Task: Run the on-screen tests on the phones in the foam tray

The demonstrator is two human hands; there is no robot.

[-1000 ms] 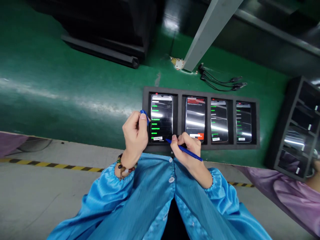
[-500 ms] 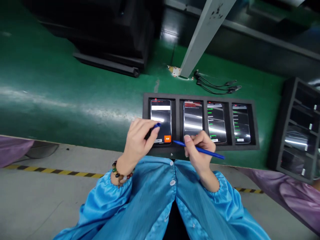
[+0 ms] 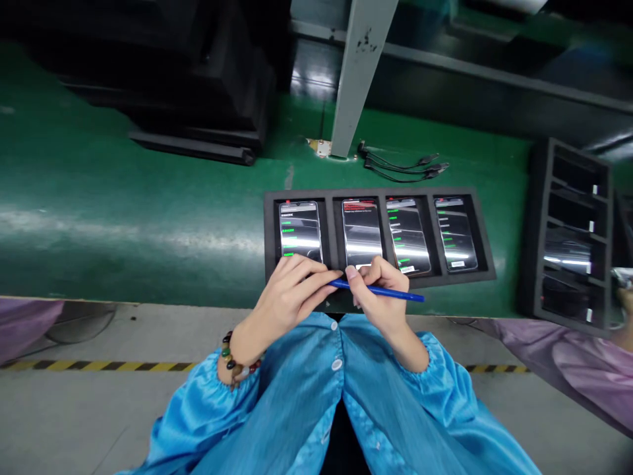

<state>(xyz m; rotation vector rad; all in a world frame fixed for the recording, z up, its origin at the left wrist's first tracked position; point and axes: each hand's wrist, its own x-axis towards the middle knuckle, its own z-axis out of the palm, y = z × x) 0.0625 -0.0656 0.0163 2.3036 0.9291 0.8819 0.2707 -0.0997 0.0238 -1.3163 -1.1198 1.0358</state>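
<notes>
My right hand (image 3: 380, 290) is closed around a blue pen (image 3: 395, 292), which lies nearly level across its fingers. At the pen's left end my left hand (image 3: 291, 290) pinches the blue cap (image 3: 338, 284), mostly hidden by the fingertips; whether it is fully on the pen I cannot tell. Both hands are over the front edge of a black foam tray (image 3: 487, 231). In its slots lie a leftmost phone (image 3: 300, 227) with green text lines, a second phone (image 3: 362, 231) with red text on top, a third phone (image 3: 409, 234) and a rightmost phone (image 3: 455, 234), both with green lines.
Thin black cables (image 3: 403, 168) lie behind the tray, beside a grey metal post (image 3: 359, 79). Stacked black trays (image 3: 198, 86) stand at the back left. Another foam tray of phones (image 3: 537, 237) is at the right, near a co-worker's purple sleeve (image 3: 558, 356).
My left hand has brought the cap rightward to the pen's end in my right hand. The leftmost phone's screen changed from a white bar and orange button to green lines. The view shifted.
</notes>
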